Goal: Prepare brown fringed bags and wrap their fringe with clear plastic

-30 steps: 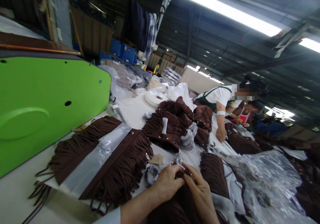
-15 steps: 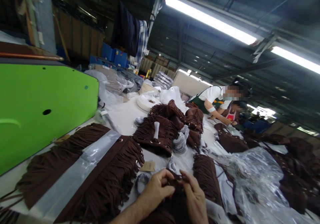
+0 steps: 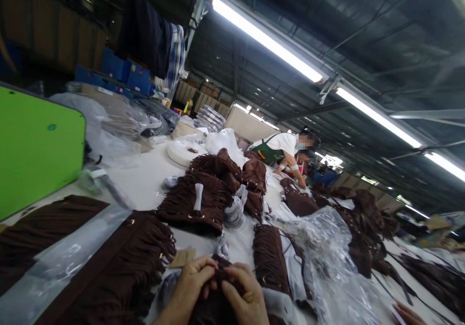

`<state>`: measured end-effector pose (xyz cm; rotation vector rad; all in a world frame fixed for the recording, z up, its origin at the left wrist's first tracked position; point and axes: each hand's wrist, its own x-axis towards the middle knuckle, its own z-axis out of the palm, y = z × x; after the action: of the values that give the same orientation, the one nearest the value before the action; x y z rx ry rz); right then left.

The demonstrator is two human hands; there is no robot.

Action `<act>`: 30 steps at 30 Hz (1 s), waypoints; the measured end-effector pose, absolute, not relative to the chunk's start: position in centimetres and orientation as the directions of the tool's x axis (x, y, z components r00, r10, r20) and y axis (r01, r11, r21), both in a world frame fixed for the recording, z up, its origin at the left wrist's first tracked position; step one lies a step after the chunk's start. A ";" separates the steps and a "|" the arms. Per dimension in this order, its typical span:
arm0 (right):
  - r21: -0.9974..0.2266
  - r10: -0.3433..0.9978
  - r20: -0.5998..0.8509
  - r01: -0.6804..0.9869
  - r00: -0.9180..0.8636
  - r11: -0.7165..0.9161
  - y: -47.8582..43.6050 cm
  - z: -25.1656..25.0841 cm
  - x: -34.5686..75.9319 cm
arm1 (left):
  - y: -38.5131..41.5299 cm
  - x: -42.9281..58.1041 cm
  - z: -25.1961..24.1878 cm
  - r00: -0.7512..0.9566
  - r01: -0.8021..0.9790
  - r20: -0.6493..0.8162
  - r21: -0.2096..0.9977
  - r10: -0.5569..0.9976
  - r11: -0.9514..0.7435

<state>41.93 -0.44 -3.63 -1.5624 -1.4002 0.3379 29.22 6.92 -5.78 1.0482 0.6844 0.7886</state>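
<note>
At the bottom middle, my left hand (image 3: 194,284) and my right hand (image 3: 245,291) face each other, fingers bent and pinching the top edge of a dark brown bag (image 3: 212,305). Most of that bag is hidden by the hands and the frame's lower edge. A tan paper tag (image 3: 182,257) lies just beyond my left hand. On the left is a flat brown fringed piece (image 3: 119,267) with a strip of clear plastic (image 3: 78,247) across it. Beyond my hands stands a fringed brown bag (image 3: 196,201) with metal eyelets; another fringed piece (image 3: 271,257) lies to the right.
Crumpled clear plastic (image 3: 327,257) spreads over the white table (image 3: 127,175) at right. A green panel (image 3: 39,146) borders the left. A white roll (image 3: 185,151) sits farther back. A co-worker (image 3: 278,148) leans over the far side; another person's hand (image 3: 407,313) shows at lower right.
The view has swung to the right, so things sit farther left in the picture. My hands have come closer together on the brown bag. Another person's hand now shows at lower right.
</note>
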 end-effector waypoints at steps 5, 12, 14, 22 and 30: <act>-0.727 0.814 0.364 0.684 0.452 -0.054 -0.3 -3.6 44.3 | 7.1 29.2 -5.4 0.468 -0.329 -0.163 0.880 0.868 0.343; -0.821 0.960 0.194 0.569 0.202 0.046 0.1 -2.6 41.8 | 6.7 29.1 -4.9 0.480 -0.389 -0.141 0.851 0.866 0.354; -0.813 0.955 0.192 0.582 0.227 0.025 0.1 -2.7 41.9 | 6.8 29.2 -5.0 0.483 -0.405 -0.140 0.840 0.865 0.362; -0.950 0.817 -0.024 0.242 0.577 -0.199 0.0 -3.5 43.8 | 6.5 29.1 -5.4 0.520 -0.396 -0.143 0.833 0.842 0.386; -0.868 0.887 0.203 0.495 0.414 -0.033 0.0 -3.3 40.2 | 6.5 28.9 -5.2 0.527 -0.352 -0.138 0.863 0.839 0.363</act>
<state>40.21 -0.02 -3.31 -1.6801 -1.2223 0.4962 28.89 6.52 -5.25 0.8921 0.6408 0.8375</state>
